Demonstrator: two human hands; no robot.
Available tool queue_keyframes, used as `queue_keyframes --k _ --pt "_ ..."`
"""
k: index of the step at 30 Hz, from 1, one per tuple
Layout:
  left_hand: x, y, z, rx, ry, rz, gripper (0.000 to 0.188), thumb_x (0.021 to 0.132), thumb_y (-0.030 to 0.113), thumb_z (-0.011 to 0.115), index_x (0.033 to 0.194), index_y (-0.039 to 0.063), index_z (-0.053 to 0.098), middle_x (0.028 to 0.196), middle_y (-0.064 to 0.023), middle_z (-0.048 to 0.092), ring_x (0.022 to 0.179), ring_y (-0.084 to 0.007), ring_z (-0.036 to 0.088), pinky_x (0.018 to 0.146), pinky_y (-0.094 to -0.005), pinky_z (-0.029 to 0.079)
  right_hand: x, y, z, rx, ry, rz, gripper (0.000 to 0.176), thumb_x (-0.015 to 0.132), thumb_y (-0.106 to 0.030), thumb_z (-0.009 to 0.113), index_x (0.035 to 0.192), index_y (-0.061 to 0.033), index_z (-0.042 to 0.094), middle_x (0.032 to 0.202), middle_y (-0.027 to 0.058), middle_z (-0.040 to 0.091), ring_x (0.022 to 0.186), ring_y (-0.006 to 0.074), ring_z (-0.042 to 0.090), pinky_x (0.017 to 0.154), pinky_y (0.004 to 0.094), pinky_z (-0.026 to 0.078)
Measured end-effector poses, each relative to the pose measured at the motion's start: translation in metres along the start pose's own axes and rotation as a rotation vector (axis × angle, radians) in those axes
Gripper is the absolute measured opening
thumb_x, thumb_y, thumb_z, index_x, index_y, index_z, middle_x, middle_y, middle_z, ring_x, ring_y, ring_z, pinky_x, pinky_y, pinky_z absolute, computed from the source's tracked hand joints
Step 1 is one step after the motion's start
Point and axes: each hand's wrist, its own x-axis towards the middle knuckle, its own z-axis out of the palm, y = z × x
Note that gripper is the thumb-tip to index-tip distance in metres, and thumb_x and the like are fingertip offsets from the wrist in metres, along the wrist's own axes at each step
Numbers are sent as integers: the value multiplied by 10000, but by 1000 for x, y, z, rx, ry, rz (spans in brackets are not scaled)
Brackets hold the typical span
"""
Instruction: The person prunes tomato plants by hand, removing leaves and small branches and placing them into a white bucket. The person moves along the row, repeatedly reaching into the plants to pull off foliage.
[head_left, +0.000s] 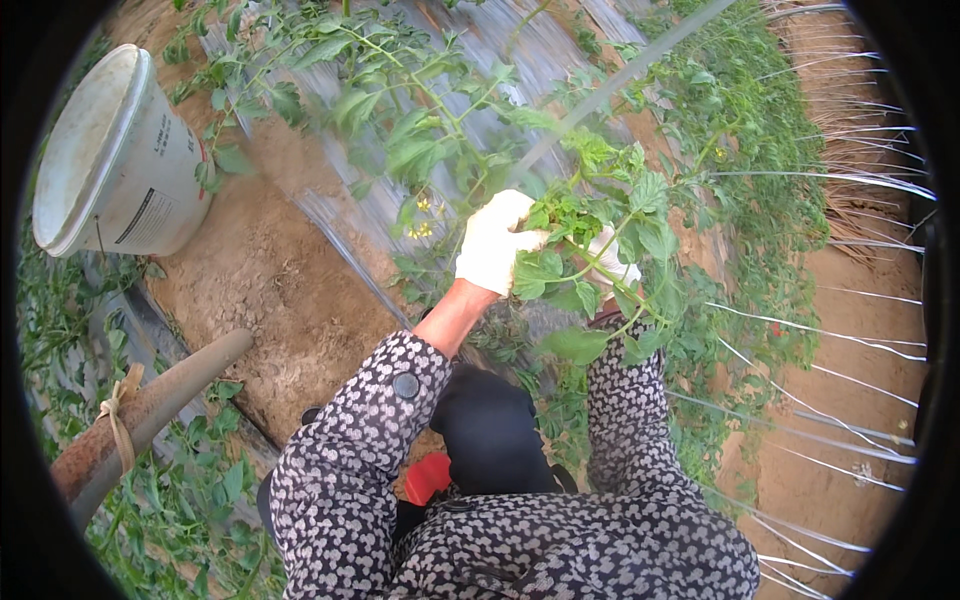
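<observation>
My left hand (496, 244), in a white glove, has its thumb and fingers closed on the leafy top of a tomato plant (559, 217). Behind the leaves is my right hand (616, 262), also gloved; its fingers are mostly hidden, so its grip does not show. A green tomato stem (611, 276) curves down in front of the right wrist. A pale string (600, 101) slants from the plant top to the upper right. Yellow tomato flowers (422, 229) hang left of my left hand.
A white plastic bucket (161, 172) with printing lies tilted on soil at upper left. A rusty metal pipe (150, 420) with cord around it juts in at lower left. Plastic mulch film (352, 259) covers the bed. White strings (825, 176) stretch along the right side.
</observation>
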Motion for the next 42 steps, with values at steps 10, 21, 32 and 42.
queue_keyframes --k 10,21,32,42 --pt "-1 -6 4 248 5 130 326 733 51 731 1032 9 609 969 -60 591 860 -159 588 793 -300 485 -11 0 58 571 170 -38 434 823 -88 727 1213 -32 544 1142 107 620 951 199 633 875 377 529" --pt "-13 -16 18 -228 279 -136 157 900 95 651 1043 28 652 957 -37 677 794 -136 615 701 -287 505 2 -9 125 -196 499 -151 371 813 -24 708 1174 -29 625 1062 50 655 920 116 617 810 250 493" --pt "-8 -19 14 -148 323 -108 155 842 26 674 996 2 678 863 -42 695 714 -108 623 625 -268 500 4 0 142 72 468 -253 299 891 -50 640 1181 14 609 1078 88 660 928 174 637 823 299 528" --pt "-5 -9 3 -148 280 -192 133 835 63 729 958 27 695 884 -16 691 772 -98 626 669 -267 499 -3 9 148 -145 641 -346 284 873 -38 664 1149 19 636 1043 94 676 903 169 647 765 290 541"
